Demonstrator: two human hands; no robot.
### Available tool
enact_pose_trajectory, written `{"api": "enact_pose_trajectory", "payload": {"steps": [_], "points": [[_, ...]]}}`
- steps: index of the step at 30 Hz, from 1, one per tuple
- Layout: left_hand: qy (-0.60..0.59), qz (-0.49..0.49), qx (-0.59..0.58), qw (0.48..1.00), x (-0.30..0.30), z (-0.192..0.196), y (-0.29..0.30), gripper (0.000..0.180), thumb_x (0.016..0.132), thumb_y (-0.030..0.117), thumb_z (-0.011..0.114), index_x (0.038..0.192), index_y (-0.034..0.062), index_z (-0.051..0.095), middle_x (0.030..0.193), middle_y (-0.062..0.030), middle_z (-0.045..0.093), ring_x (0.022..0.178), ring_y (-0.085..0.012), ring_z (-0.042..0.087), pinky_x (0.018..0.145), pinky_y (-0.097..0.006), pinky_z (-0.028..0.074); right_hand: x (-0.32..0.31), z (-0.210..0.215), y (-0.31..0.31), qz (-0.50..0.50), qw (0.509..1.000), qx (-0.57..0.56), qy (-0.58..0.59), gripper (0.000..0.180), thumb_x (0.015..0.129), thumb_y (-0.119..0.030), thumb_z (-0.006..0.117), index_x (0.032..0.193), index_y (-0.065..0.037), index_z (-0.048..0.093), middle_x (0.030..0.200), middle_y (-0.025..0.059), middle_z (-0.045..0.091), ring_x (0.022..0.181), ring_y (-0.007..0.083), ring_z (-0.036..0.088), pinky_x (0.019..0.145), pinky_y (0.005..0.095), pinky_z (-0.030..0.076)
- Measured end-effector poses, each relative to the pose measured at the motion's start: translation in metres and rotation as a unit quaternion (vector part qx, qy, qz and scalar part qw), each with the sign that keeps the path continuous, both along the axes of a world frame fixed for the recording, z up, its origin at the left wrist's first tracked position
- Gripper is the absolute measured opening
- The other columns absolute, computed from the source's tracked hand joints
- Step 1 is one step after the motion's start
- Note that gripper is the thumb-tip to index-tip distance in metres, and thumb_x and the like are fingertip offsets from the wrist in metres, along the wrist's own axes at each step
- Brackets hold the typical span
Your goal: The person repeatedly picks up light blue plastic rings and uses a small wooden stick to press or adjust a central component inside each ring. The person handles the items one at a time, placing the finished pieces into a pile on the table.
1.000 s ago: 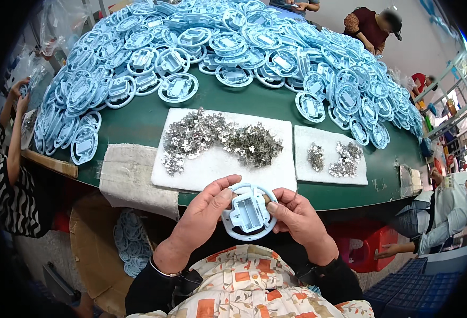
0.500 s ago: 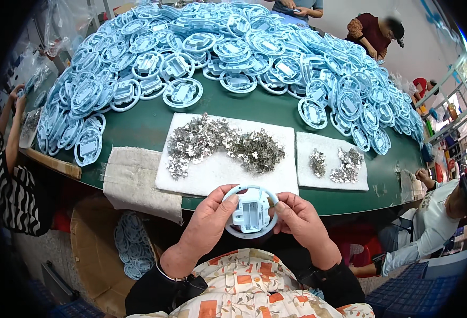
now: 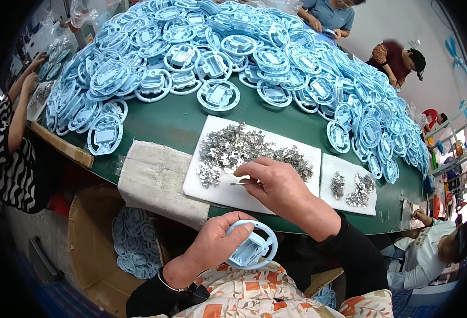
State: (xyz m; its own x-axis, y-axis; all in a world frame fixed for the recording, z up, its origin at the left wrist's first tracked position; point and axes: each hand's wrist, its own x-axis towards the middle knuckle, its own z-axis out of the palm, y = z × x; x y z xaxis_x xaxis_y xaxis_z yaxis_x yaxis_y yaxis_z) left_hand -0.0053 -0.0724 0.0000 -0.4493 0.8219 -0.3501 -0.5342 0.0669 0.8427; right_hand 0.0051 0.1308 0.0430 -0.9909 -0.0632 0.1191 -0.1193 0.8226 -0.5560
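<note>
My left hand (image 3: 217, 239) grips a light-blue plastic ring part (image 3: 259, 249) by its left rim, thumb on top. The part looks like a small steering wheel with a rectangular box-shaped hollow in the middle, and it is tilted close to my lap. Above the near edge of a white foam sheet (image 3: 220, 194), my right hand (image 3: 284, 185) has its fingers bent, with a small thin metal piece (image 3: 238, 184) at the fingertips. Beyond that hand lies a heap of small silvery metal clips (image 3: 239, 146), partly covered by the hand.
A large pile of similar blue parts (image 3: 164, 40) covers the far side of the green table (image 3: 159, 124). A smaller foam sheet (image 3: 350, 206) bears two little clip heaps. A grey cloth-like pad (image 3: 156, 177) sits left. Below stands a cardboard box (image 3: 87, 238) holding blue parts. Several people work around.
My right hand has let go of the blue part and moved up over the foam sheet, now with a small metal piece. My left hand has lowered the part and tilted it. The view has shifted.
</note>
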Motion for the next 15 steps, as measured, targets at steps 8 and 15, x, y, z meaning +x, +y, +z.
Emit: {"api": "enact_pose_trajectory", "payload": {"steps": [8, 15], "points": [[-0.023, -0.006, 0.010, 1.000, -0.011, -0.008, -0.015, 0.026, 0.102, 0.020, 0.059, 0.113, -0.0019, 0.066, 0.097, -0.0045, 0.071, 0.085, -0.0061, 0.064, 0.075, -0.024, 0.053, -0.018, -0.008, -0.006, 0.037, 0.995, 0.085, -0.047, 0.013, 0.086, -0.013, 0.070, 0.098, -0.010, 0.069, 0.089, 0.0092, 0.066, 0.078, 0.0326, 0.069, 0.067, 0.0434, 0.055], [-0.039, -0.006, 0.035, 0.999, -0.014, -0.011, -0.015, 0.027, 0.103, 0.018, 0.054, 0.117, -0.0030, 0.064, 0.100, -0.0053, 0.071, 0.088, -0.0066, 0.065, 0.077, -0.024, 0.054, -0.008, -0.005, 0.000, -0.004, 0.998, 0.005, -0.068, 0.015, 0.086, -0.016, 0.070, 0.094, -0.004, 0.066, 0.082, 0.0139, 0.067, 0.075, 0.0355, 0.067, 0.066, 0.0462, 0.054]]}}
